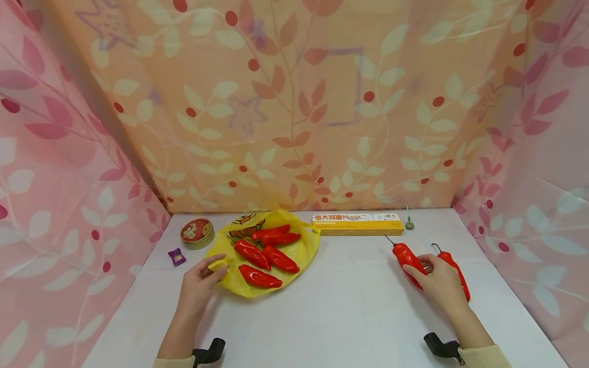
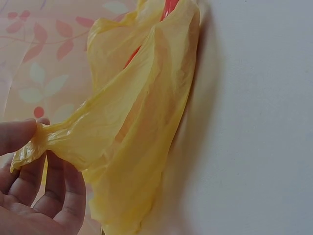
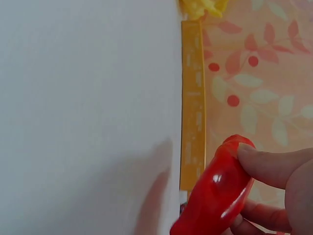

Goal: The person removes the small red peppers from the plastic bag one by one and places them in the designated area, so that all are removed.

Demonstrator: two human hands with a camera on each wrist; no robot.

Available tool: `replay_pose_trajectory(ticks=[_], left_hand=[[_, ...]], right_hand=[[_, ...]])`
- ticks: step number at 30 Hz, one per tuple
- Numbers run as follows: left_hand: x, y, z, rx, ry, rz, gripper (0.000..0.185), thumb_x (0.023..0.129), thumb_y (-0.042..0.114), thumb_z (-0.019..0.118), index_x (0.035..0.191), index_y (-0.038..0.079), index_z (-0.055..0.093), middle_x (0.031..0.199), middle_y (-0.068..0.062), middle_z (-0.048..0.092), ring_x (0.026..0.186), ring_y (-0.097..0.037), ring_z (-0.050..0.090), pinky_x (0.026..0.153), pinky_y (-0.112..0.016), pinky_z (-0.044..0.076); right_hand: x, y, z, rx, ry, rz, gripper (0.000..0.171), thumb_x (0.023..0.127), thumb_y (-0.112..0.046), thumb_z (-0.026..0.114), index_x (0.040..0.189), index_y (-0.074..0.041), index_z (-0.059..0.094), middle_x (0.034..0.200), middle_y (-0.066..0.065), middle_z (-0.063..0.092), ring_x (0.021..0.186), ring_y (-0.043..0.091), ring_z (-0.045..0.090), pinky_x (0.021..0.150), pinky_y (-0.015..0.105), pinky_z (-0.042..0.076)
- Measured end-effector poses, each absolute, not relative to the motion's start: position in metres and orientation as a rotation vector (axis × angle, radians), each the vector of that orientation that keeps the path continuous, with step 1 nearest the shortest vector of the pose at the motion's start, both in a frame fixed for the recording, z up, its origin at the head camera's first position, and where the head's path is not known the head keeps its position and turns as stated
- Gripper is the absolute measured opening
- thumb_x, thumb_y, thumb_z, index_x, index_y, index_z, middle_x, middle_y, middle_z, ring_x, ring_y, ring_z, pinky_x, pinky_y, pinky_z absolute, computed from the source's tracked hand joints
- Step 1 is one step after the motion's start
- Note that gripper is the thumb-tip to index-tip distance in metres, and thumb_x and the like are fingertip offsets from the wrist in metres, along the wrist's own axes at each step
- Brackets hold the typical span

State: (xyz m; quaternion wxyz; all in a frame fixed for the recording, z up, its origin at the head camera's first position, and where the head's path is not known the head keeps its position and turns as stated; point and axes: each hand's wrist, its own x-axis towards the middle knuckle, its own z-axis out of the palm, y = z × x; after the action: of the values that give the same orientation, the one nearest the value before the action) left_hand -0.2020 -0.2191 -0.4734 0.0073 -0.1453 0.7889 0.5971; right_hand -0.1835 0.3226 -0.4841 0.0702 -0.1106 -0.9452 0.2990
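A booth (image 1: pixel 529 168), judging by leaf-print hangings (image 1: pixel 294 128) round a white table (image 1: pixel 345 301).

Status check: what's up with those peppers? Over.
Left hand pinching yellow bag. Right hand gripping red pepper, another pepper beside it. Five peppers in bag. Pasta box behind, seemingly not in the way.

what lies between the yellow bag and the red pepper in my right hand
In the head view, bare white tabletop lies between the yellow bag and that red pepper; the pasta box sits farther back.
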Motion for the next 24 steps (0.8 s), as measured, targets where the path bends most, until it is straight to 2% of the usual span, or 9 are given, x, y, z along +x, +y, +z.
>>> replay_pose_trajectory(ticks=[2,6,9,14,20,24], left_hand=[[-0.202,-0.220,-0.474,-0.449,2.459,1.872,0.042,0.097,0.029,0.070,0.137,0.021,0.062,0.136,-0.009,0.059,0.108,-0.019,0.059,0.084,-0.013,0.053],[-0.203,-0.220,-0.474,-0.447,2.448,1.881,0.042,0.097,0.029,0.070,0.137,0.021,0.062,0.137,-0.009,0.058,0.109,-0.019,0.060,0.084,-0.013,0.052],[-0.203,-0.220,-0.473,-0.448,2.446,1.884,0.042,0.097,0.029,0.070,0.137,0.021,0.062,0.138,-0.008,0.058,0.109,-0.018,0.060,0.084,-0.013,0.052],[-0.203,-0.220,-0.473,-0.435,2.448,1.886,0.044,0.097,0.029,0.069,0.139,0.020,0.061,0.139,-0.008,0.057,0.110,-0.019,0.059,0.085,-0.012,0.051],[-0.202,-0.221,-0.473,-0.448,2.452,1.876,0.044,0.097,0.029,0.069,0.139,0.020,0.060,0.138,-0.008,0.057,0.109,-0.019,0.058,0.086,-0.014,0.052],[-0.201,-0.221,-0.471,-0.459,2.461,1.874,0.043,0.097,0.029,0.069,0.139,0.020,0.061,0.136,-0.009,0.058,0.106,-0.019,0.058,0.087,-0.017,0.053]], right_hand=[[-0.182,0.329,-0.487,-0.342,-2.842,0.870,0.065,0.087,-0.047,0.077,0.123,0.004,0.061,0.109,0.026,0.067,0.094,0.036,0.060,0.072,0.048,0.058],[-0.180,0.341,-0.492,-0.378,-2.852,0.752,0.063,0.086,-0.040,0.079,0.121,0.009,0.060,0.108,0.030,0.065,0.090,0.039,0.060,0.075,0.055,0.059],[-0.179,0.349,-0.493,-0.441,-2.881,0.618,0.066,0.084,-0.037,0.081,0.121,0.012,0.058,0.102,0.032,0.063,0.083,0.040,0.059,0.069,0.057,0.057],[-0.177,0.357,-0.493,-0.516,-2.911,0.478,0.067,0.082,-0.036,0.082,0.117,0.015,0.057,0.088,0.030,0.060,0.070,0.035,0.057,0.056,0.052,0.055],[-0.175,0.360,-0.498,-0.482,-2.876,0.445,0.063,0.081,-0.031,0.082,0.113,0.017,0.057,0.084,0.030,0.059,0.068,0.036,0.055,0.057,0.051,0.054],[-0.174,0.360,-0.498,-0.478,-2.871,0.439,0.063,0.080,-0.030,0.083,0.110,0.019,0.056,0.084,0.031,0.058,0.068,0.036,0.055,0.063,0.055,0.056]])
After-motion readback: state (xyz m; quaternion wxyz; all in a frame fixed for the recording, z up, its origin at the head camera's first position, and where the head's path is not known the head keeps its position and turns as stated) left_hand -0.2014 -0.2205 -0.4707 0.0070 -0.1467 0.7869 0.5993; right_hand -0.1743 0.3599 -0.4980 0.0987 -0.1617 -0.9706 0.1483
